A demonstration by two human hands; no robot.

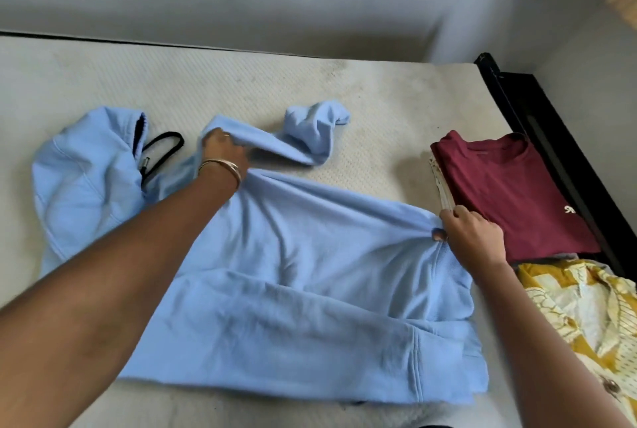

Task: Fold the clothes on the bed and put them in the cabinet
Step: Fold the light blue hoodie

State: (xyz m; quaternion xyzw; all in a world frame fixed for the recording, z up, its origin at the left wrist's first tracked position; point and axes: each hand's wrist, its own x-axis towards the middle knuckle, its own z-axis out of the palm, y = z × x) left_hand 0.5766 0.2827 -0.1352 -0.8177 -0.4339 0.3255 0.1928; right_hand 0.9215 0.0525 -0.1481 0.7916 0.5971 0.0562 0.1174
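A light blue hoodie [303, 276] lies spread across the white mattress [241, 83], its hood at the left with a black drawstring [162, 148]. My left hand [222, 151], with a bangle on the wrist, grips the hoodie's far shoulder where the crumpled sleeve [310, 131] begins. My right hand [472, 238] pinches the hem edge of the hoodie at the right. The near sleeve lies folded over the body.
A folded maroon T-shirt [510, 193] sits on a small stack at the bed's right edge. A yellow and white patterned garment [579, 310] lies crumpled in front of it. A black bed frame [551, 138] runs along the right; grey walls stand behind.
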